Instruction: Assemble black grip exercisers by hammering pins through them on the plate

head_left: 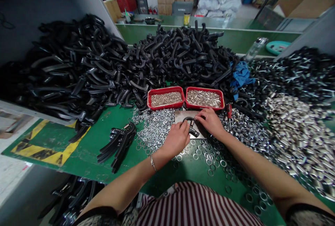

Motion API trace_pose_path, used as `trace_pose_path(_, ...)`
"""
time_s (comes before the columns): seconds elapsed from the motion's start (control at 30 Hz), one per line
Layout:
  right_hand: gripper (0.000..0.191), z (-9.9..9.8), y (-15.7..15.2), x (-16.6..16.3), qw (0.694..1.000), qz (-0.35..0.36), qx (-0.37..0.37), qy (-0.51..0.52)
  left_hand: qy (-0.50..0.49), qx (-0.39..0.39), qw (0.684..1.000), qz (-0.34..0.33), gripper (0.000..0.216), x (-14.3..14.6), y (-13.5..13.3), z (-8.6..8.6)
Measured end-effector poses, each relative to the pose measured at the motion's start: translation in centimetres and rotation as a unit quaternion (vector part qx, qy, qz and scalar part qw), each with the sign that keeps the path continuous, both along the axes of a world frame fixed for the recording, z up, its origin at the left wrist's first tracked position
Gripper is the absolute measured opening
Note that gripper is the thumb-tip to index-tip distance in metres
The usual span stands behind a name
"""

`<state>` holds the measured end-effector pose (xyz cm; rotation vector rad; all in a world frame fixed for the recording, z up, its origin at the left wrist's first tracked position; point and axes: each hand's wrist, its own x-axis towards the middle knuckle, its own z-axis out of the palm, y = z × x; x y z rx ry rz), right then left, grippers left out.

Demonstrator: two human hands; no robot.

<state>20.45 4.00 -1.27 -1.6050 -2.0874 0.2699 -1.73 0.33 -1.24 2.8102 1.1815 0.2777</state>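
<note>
My left hand (176,138) is closed on a black curved handle-like part (193,132), holding it against a small metal plate (180,115) on the bench. At the far side of that part, my right hand (212,123) has its thumb and fingers pinched together. Whatever is between those fingertips is too small to make out. A short silvery cylinder shows by the curve of the part. Just beyond the plate stand two red trays, the left tray (165,107) with tiny metal pieces and the right tray (205,106) with small pins.
Black parts (172,51) are heaped across the back and left. Loose nuts (154,128), rings (209,158) and metal sleeves (295,128) spread around the plate. Several black assemblies (117,144) lie at left. A red-handled screwdriver (229,111) and blue cloth (241,74) are at right.
</note>
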Motion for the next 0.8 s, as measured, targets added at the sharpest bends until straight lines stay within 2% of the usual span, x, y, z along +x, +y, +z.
trace_pose_path(0.1,0.02,0.8,-0.1,-0.9,0.993,0.035,0.036,-0.111,0.013,0.004,1.0,-0.013,0.048,0.1,0.3,0.1)
trace_pose_path(0.2,0.022,1.8,0.2,-1.8,0.967,0.091,0.062,-0.228,0.02,0.011,0.999,-0.031,0.048,0.1,0.7,0.2)
trace_pose_path(0.3,0.021,2.8,0.2,-1.6,0.956,0.123,0.041,-0.264,0.022,0.018,0.999,-0.033,0.048,-0.1,0.9,0.2)
trace_pose_path(0.4,0.019,3.4,-1.6,0.2,0.963,0.048,0.018,-0.266,0.02,0.024,0.998,-0.049,0.047,-0.4,1.1,0.0)
trace_pose_path(0.5,0.029,2.8,-4.8,2.6,0.949,-0.062,-0.03,-0.308,0.024,0.029,0.997,-0.065,0.047,-0.4,1.4,-0.4)
trace_pose_path(0.57,0.026,2.1,-6.4,4.0,0.94,-0.077,-0.075,-0.324,0.029,0.029,0.997,-0.059,0.046,-0.1,1.5,-0.5)
trace_pose_path(0.67,0.019,1.7,-7.2,5.1,0.959,-0.093,-0.092,-0.251,0.031,0.023,0.998,-0.042,0.045,0.4,1.3,-0.3)
trace_pose_path(0.8,0.02,3.5,-7.0,4.6,0.99,-0.095,-0.107,-0.019,0.016,0.013,1.0,-0.015,0.052,0.6,0.7,0.6)
